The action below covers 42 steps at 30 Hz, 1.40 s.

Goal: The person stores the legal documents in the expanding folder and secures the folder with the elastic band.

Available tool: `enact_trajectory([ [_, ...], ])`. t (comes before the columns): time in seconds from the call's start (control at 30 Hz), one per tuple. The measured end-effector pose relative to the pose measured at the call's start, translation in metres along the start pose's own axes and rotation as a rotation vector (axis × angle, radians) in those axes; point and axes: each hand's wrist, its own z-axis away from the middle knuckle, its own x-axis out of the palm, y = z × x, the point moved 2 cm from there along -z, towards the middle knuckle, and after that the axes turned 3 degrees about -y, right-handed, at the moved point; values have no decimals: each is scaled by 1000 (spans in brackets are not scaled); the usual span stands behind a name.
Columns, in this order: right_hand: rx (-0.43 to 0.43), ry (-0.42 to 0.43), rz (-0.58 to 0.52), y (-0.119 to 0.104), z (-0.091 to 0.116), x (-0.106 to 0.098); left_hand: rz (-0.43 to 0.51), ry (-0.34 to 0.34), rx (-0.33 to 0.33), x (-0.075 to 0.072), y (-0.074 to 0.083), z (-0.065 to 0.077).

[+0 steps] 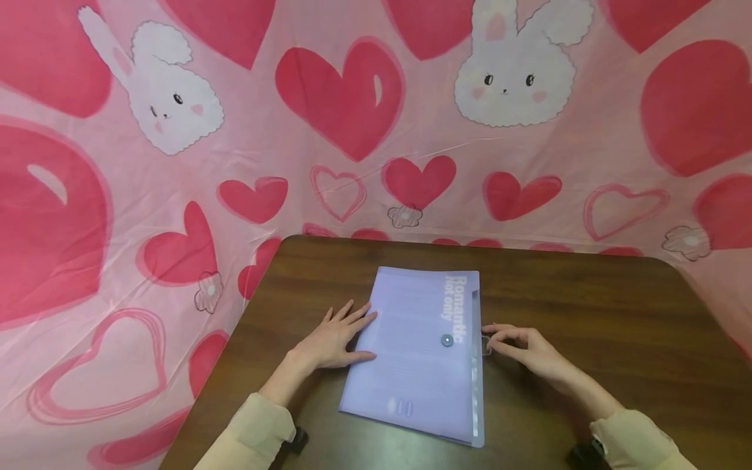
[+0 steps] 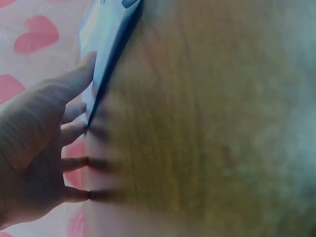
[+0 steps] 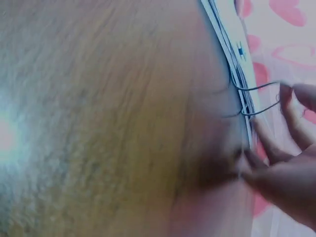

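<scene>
A lilac expanding file folder (image 1: pixel 405 378) lies closed on the table, with white lettering and a round grey button (image 1: pixel 447 340) near its right side. My left hand (image 1: pixel 329 339) has its fingers spread, thumb and index tip on the folder's left edge. In the left wrist view, the other fingertips of that hand (image 2: pixel 34 133) touch the tabletop. At the folder's right edge, my right hand (image 1: pixel 531 349) pinches a thin elastic cord (image 3: pixel 259 88) between thumb and index finger. The cord stretches out as a loop from the layered edge (image 3: pixel 224 39) of the folder.
The dark wooden table (image 1: pixel 617 326) has rounded far corners. Behind it and to the left hangs a pink cloth (image 1: pixel 435 137) printed with hearts and white rabbits. Black straps (image 1: pixel 298 440) sit at both cuffs.
</scene>
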Motion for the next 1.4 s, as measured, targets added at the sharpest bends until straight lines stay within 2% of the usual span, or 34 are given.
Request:
enact_trajectory([
  [0.07,-46,-9,-42,-6,-1,3,3,2,11,1,0,-1],
  [0.17,-255,24,-31,-3,-3,12,7,0,21,1,1,-2],
  [0.23,-380,86,29,0,-5,19,5,-3,21,1,2,-3],
  [0.3,-445,161,119,1,-7,26,5,-3,22,2,3,-4],
  [0.37,-444,214,216,-1,-9,32,1,-8,23,3,4,-4],
  [0.53,-349,265,460,-18,-14,44,6,-15,21,3,4,-4],
  [0.7,-375,262,685,-26,-21,51,17,-10,18,2,3,-3],
  [0.8,-402,245,741,-25,-25,51,19,-13,20,4,2,-3],
  [0.93,-415,200,764,-25,-29,51,26,-21,15,6,0,-2],
  [1.17,-365,63,778,-35,-38,48,35,-11,17,6,0,-2],
  [1.27,-377,37,847,-41,-43,50,39,-8,17,6,-1,-3],
  [1.4,-456,14,984,-50,-51,57,55,4,25,9,-2,-5],
])
